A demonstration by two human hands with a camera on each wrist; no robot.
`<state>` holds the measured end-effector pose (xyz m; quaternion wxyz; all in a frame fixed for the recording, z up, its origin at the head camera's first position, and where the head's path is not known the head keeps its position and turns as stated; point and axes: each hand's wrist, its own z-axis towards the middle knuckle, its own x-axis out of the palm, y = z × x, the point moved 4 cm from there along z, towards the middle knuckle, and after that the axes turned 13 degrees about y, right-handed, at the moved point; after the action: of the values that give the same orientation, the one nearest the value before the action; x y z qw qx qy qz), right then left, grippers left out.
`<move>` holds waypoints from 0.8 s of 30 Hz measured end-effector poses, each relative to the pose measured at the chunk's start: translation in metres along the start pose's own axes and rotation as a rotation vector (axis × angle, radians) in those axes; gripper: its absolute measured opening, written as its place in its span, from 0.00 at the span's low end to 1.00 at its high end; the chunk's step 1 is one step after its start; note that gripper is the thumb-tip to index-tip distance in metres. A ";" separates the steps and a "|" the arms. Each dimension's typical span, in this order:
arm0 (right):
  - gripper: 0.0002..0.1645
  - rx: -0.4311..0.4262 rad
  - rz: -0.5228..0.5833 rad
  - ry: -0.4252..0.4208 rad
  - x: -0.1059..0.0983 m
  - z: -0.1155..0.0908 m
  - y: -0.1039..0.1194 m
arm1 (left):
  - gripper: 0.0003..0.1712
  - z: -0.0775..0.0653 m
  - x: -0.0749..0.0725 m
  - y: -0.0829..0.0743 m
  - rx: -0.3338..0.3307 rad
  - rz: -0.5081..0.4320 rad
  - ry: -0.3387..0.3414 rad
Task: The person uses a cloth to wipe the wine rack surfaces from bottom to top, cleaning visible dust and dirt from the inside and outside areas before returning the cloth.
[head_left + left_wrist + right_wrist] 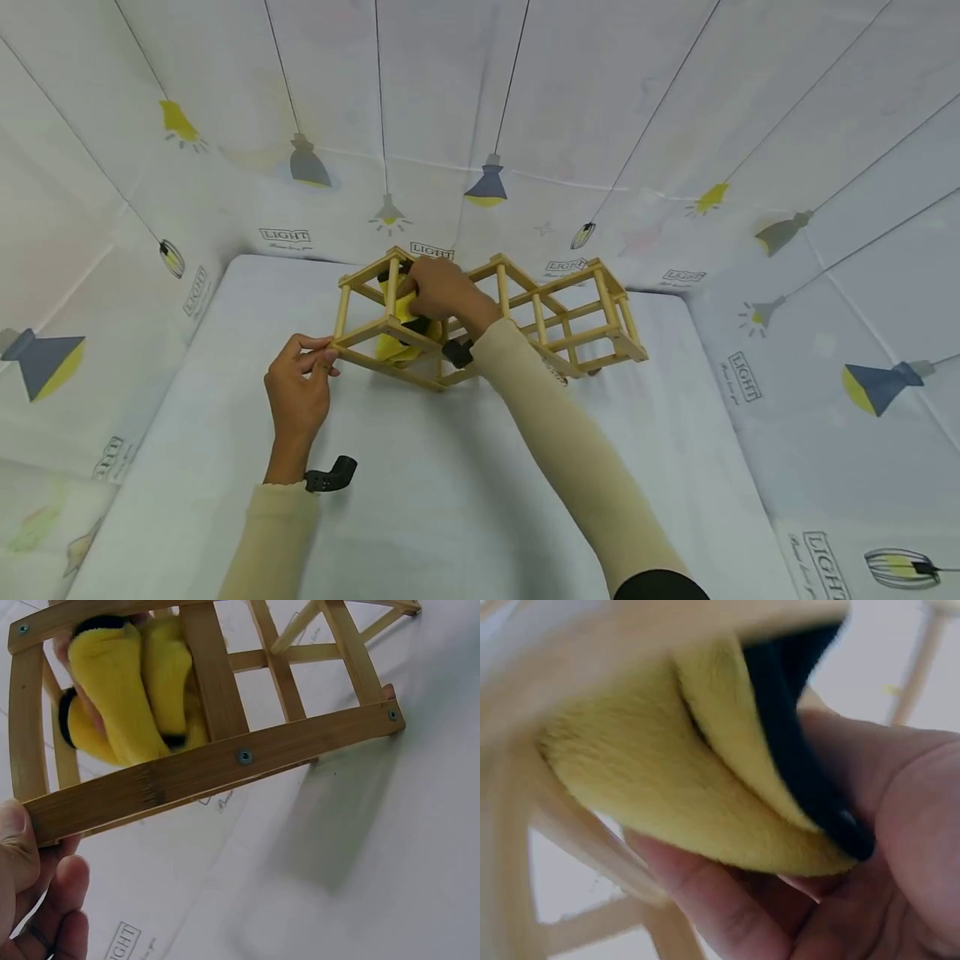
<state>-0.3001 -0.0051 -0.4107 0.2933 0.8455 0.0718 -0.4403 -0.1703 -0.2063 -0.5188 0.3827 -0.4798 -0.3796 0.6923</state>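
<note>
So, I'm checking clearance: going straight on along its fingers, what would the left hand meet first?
The bamboo rack, at once: the left hand pinches its near left corner. Beyond that, the black-edged yellow cloth inside probably comes next, though depth is hard to judge.

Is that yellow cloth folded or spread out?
Folded: the cloth is doubled over in layers, bunched between the bars of the rack.

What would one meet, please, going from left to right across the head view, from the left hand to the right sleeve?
Left hand, cloth, right sleeve. The right hand overlaps the cloth and the rack reaches across, so both are left out.
</note>
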 end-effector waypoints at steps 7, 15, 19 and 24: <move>0.22 -0.087 0.205 -0.054 -0.025 -0.045 -0.010 | 0.11 0.000 -0.002 -0.001 -0.004 -0.002 0.008; 0.23 -0.334 0.499 -0.480 -0.055 -0.116 -0.023 | 0.12 0.002 -0.003 0.000 0.016 -0.029 0.026; 0.24 -0.418 0.635 -0.565 -0.059 -0.152 -0.035 | 0.13 0.000 -0.003 0.001 0.024 -0.065 0.031; 0.25 -0.402 0.756 -0.629 -0.044 -0.190 -0.052 | 0.14 -0.001 -0.004 0.000 0.033 -0.053 0.031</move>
<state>-0.2135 0.1498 -0.3149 0.5952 0.5665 -0.2467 -0.5138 -0.1685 -0.2093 -0.5177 0.4149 -0.4738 -0.3747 0.6804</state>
